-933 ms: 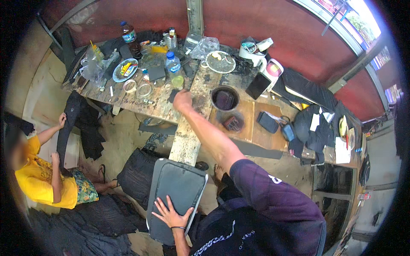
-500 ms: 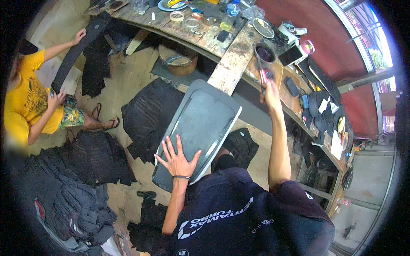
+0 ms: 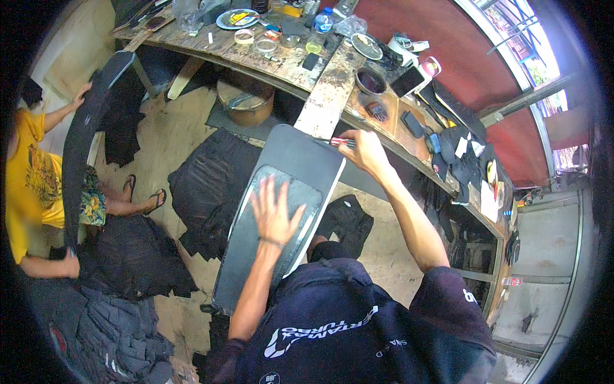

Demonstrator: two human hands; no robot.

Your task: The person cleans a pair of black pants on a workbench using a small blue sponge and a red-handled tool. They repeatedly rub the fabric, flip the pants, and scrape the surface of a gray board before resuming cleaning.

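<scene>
The left hand [image 3: 276,214] lies flat, fingers spread, on the upper face of a long black padded panel with rounded corners and a pale side edge [image 3: 308,189]. The right hand [image 3: 366,153], apart from the left, is closed around a small red-handled tool with a dark shaft [image 3: 339,142], held at the panel's upper right edge. The panel slopes in front of the person's body, its far end just at the near end of a stained pale wooden plank [image 3: 325,102] that joins the worn wooden counter [image 3: 286,67]. On the counter stand a round dark bowl [image 3: 371,81] and, near it, a dark reddish-brown block [image 3: 376,111]. Creased black sheet material [image 3: 214,192] lies on the floor left of the panel. At the far left, a co-worker in a yellow shirt [image 3: 39,160] holds a long black strip [image 3: 93,118] upright.
</scene>
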